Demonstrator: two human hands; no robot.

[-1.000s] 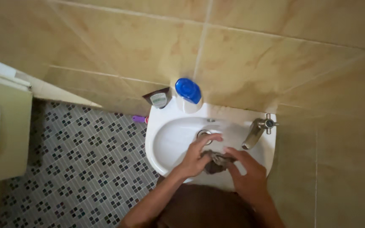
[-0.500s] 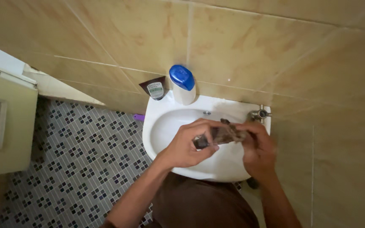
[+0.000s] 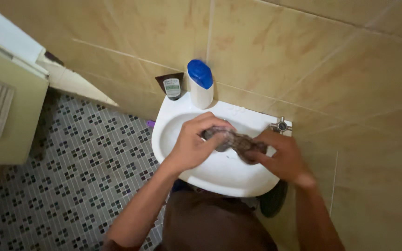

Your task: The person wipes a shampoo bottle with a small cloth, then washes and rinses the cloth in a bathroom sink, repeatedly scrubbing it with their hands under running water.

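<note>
Over a small white wash basin, my left hand and my right hand hold a dark, wet, twisted piece of cloth between them. Each hand grips one end, and the cloth stretches across above the bowl. A metal tap stands at the basin's back right corner, just beyond my right hand.
A white bottle with a blue cap and a dark tube stand at the back of the basin against the beige tiled wall. The floor at left has small patterned mosaic tiles. A pale door with a vent is at far left.
Both hands lifted the cloth from low in the bowl and pulled it out lengthwise between them. The view has shifted, so the basin now sits higher and more to the left.
</note>
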